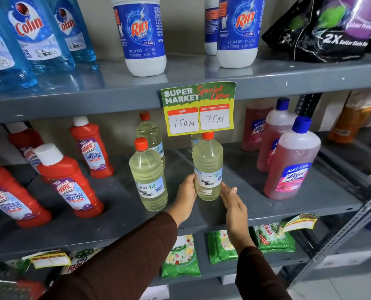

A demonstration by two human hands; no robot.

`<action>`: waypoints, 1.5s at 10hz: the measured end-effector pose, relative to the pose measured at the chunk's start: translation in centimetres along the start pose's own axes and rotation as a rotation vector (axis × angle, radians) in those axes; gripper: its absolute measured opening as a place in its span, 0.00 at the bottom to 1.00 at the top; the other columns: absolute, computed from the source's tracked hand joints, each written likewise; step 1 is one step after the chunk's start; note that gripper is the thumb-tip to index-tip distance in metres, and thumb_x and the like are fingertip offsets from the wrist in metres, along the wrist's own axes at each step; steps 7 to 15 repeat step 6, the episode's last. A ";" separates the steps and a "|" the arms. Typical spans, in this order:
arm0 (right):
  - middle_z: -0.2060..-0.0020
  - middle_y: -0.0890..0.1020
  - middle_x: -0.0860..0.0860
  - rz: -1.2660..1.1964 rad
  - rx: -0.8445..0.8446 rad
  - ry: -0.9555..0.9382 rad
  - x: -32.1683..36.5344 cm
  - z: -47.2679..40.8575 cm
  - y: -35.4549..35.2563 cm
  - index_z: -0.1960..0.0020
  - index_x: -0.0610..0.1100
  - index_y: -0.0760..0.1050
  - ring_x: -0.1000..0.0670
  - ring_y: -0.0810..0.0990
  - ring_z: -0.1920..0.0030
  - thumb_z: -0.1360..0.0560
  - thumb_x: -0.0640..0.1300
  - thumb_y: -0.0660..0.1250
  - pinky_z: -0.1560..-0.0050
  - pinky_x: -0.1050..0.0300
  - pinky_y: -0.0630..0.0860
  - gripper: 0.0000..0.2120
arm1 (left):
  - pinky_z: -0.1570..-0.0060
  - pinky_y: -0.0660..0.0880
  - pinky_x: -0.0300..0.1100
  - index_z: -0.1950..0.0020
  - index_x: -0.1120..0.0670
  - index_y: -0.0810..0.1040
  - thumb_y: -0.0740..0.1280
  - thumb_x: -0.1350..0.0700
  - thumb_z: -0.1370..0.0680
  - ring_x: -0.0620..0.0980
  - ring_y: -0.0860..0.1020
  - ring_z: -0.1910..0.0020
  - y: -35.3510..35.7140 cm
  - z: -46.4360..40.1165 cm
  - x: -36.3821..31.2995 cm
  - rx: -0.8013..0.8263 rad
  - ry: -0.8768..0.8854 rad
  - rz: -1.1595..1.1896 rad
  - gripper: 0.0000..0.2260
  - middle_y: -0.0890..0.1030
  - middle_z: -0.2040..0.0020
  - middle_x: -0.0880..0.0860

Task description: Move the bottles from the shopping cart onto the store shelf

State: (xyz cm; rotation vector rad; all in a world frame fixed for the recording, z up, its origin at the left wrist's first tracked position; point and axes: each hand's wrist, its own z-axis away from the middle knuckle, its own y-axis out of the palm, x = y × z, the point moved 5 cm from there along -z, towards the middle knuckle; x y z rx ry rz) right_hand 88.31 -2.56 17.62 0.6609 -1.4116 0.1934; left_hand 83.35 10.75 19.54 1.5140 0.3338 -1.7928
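Bleach bottle (pixel 208 169) stands upright on the middle shelf (pixel 267 211), under the price sign (pixel 198 109). Both hands, left (pixel 185 194) and right (pixel 232 201), cup its base loosely. Best to square its label forward, level with the neighbouring bottle (pixel 147 176), before letting go.

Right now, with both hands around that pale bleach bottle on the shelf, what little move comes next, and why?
Probably let go and draw both hands back. The bleach bottle already stands upright on the middle shelf, label facing out, level with its neighbour. The left hand and right hand only cup its base.
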 end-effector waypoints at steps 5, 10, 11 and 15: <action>0.41 0.84 0.54 0.053 -0.079 -0.011 0.1 1.0 0.0 0.38 0.47 0.80 0.57 0.79 0.37 0.19 0.58 0.56 0.30 0.51 0.71 0.22 | 0.42 0.73 0.39 0.47 0.47 0.81 0.55 0.41 0.22 0.42 0.79 0.43 0.0 1.9 -0.4 -0.030 -0.017 -0.208 0.18 0.84 0.47 0.43; 0.40 0.82 0.56 0.069 -0.161 -0.009 0.8 3.8 -0.2 0.38 0.50 0.79 0.67 0.79 0.43 0.19 0.53 0.58 0.35 0.58 0.73 0.16 | 0.38 0.70 0.45 0.44 0.47 0.81 0.58 0.33 0.27 0.48 0.77 0.39 -1.8 4.3 1.6 -0.249 0.054 -0.300 0.24 0.81 0.42 0.47; 0.40 0.82 0.56 0.069 -0.161 -0.009 0.8 3.8 -0.2 0.38 0.50 0.79 0.67 0.79 0.43 0.19 0.53 0.58 0.35 0.58 0.73 0.16 | 0.38 0.70 0.45 0.44 0.47 0.81 0.58 0.33 0.27 0.48 0.77 0.39 -1.8 4.3 1.6 -0.249 0.054 -0.300 0.24 0.81 0.42 0.47; 0.40 0.82 0.56 0.069 -0.161 -0.009 0.8 3.8 -0.2 0.38 0.50 0.79 0.67 0.79 0.43 0.19 0.53 0.58 0.35 0.58 0.73 0.16 | 0.38 0.70 0.45 0.44 0.47 0.81 0.58 0.33 0.27 0.48 0.77 0.39 -1.8 4.3 1.6 -0.249 0.054 -0.300 0.24 0.81 0.42 0.47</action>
